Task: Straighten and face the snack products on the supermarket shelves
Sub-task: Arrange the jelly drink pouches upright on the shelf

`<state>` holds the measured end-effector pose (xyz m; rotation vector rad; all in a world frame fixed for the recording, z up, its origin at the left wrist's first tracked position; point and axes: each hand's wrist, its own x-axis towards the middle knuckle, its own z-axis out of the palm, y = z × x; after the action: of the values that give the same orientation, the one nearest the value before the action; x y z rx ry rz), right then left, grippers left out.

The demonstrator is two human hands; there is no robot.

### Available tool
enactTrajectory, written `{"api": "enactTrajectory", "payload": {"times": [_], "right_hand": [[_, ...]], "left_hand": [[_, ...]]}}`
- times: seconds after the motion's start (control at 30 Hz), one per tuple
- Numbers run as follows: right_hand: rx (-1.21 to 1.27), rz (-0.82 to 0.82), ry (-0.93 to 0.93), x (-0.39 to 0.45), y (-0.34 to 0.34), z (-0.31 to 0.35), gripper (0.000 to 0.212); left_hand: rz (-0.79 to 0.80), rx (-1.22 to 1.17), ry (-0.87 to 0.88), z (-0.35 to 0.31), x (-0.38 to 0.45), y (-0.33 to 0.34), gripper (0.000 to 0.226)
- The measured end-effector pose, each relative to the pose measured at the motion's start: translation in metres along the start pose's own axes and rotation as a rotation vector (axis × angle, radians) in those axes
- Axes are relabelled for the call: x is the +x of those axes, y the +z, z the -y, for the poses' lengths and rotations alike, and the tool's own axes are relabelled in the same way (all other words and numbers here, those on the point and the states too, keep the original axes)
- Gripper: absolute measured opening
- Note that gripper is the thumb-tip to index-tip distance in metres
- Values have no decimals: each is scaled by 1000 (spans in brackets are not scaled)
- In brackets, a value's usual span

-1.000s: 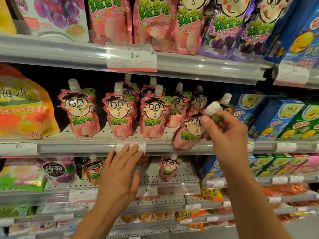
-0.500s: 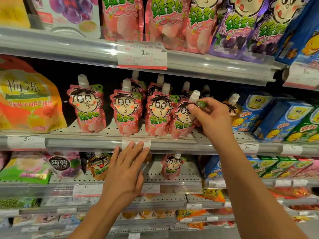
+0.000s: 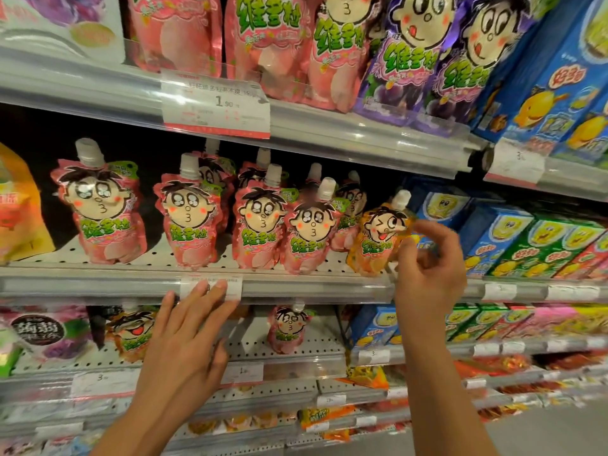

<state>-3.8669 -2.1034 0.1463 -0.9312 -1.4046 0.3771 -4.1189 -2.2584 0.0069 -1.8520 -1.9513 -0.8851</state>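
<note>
Right hand (image 3: 427,258) pinches the orange pouch (image 3: 378,241) at the shelf (image 3: 98,284) front edge; left hand (image 3: 184,337) flat, empty. Pouch may topple off.

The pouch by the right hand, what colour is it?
Orange pouch, head view.

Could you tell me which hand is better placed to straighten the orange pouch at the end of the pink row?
Right. The right hand is already at the orange pouch; the left hand rests on the shelf rail.
</note>
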Motion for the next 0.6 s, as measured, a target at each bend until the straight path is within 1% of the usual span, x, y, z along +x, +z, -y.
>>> {"api": "enactTrajectory", "payload": {"times": [0.03,0.1,0.17,0.23,0.3,0.43,0.53,0.6], "right_hand": [[-38,-25,-17,9,-2,-2,23],[-96,-3,-4,27,-2,-3,35],[-143,77,37,38,1,-7,43],[-150,174,81,44,4,-10,47],[-143,230,98,45,6,-13,41],[-143,249,81,45,8,-17,14],[-156,270,80,47,6,-17,7],[-153,294,80,48,4,-13,9]], "left_hand": [[-4,2,-3,-1,0,1,56],[-18,0,-11,-1,-1,2,53],[-29,-2,-5,-2,-2,4,46],[-32,-6,3,-1,-2,5,37],[-28,-11,5,0,-3,4,33],[-24,-14,11,-1,-3,1,30],[-21,-6,11,-2,-3,0,28],[-14,-4,7,-2,-3,-1,27]]}}
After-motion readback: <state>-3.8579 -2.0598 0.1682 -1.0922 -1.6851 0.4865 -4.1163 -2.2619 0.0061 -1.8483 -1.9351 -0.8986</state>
